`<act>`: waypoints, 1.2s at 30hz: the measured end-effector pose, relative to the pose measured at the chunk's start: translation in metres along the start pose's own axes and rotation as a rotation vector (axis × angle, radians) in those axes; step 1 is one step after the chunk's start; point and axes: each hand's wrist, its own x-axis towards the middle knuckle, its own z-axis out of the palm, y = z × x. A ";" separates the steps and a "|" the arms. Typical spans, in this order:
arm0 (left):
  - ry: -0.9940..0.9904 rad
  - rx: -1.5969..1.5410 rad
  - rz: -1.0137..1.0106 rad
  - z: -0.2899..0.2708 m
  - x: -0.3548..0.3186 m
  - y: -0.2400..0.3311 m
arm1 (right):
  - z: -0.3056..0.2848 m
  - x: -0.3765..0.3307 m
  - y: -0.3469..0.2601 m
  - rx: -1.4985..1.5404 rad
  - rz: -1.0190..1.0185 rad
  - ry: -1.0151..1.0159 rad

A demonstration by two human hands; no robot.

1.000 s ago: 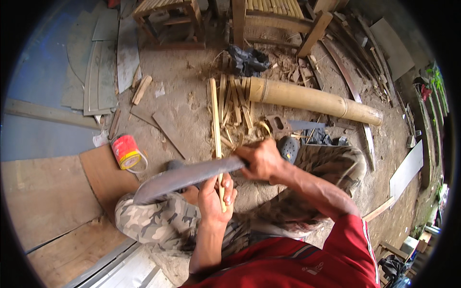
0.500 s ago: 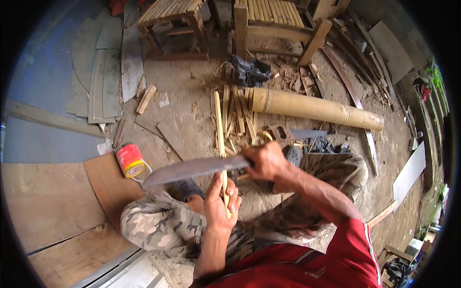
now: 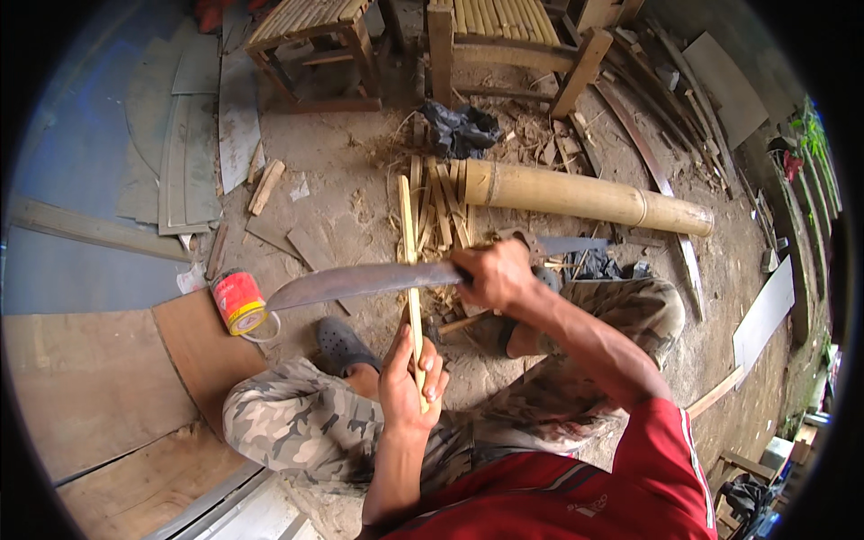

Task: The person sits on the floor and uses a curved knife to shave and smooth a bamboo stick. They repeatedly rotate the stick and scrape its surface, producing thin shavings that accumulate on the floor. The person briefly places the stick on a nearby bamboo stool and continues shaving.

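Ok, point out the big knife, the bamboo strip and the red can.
big knife (image 3: 360, 281): head view, middle of the blade.
bamboo strip (image 3: 408, 225): head view, upper part above the blade.
red can (image 3: 238, 302): head view, its side.

Bamboo offcuts (image 3: 438, 211) beyond machete (image 3: 360, 281)

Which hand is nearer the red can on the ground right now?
Left. The left hand grips the bamboo strip, lower right of the red can. The right hand holds the long knife farther right, across the blade's length.
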 end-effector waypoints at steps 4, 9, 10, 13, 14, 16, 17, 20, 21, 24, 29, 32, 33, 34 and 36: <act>0.019 0.048 -0.007 0.002 0.001 -0.001 | 0.000 -0.003 -0.004 0.144 -0.260 0.128; 0.010 0.087 0.006 0.000 -0.002 -0.002 | -0.001 0.002 0.002 0.071 -0.124 0.162; 0.020 0.090 -0.003 0.000 -0.003 -0.002 | -0.011 0.002 -0.005 0.074 -0.183 0.141; 0.022 0.114 -0.020 0.005 -0.009 -0.001 | -0.010 0.013 0.016 0.095 0.124 0.054; 0.022 0.122 -0.026 0.005 -0.012 0.000 | -0.013 0.019 0.028 0.008 -0.049 0.194; 0.033 0.133 -0.014 0.000 -0.009 -0.002 | -0.011 0.013 0.009 0.038 -0.009 0.039; 0.040 0.136 -0.011 -0.002 -0.008 -0.002 | -0.013 0.010 -0.001 0.054 0.012 -0.041; 0.022 0.172 -0.013 -0.002 -0.013 0.000 | -0.020 0.018 0.019 0.052 0.062 0.033; 0.017 0.198 -0.023 -0.003 -0.015 0.000 | -0.020 0.022 0.030 0.067 0.166 0.036; 0.053 0.140 -0.032 -0.006 -0.010 -0.002 | -0.015 0.019 0.011 0.032 0.033 -0.036; 0.045 0.187 -0.032 -0.013 -0.018 0.001 | -0.019 0.037 0.037 0.059 0.274 -0.031; 0.061 0.172 -0.033 -0.015 -0.012 0.000 | -0.015 0.022 0.022 -0.059 0.008 -0.120; 0.071 0.177 -0.033 -0.016 -0.011 0.000 | -0.012 0.018 0.019 -0.042 -0.172 -0.046; 0.057 0.216 -0.024 -0.016 -0.013 0.001 | -0.008 0.021 0.026 -0.045 -0.070 -0.140; 0.019 0.231 -0.027 -0.022 -0.023 0.003 | -0.012 0.042 0.056 -0.016 0.354 -0.230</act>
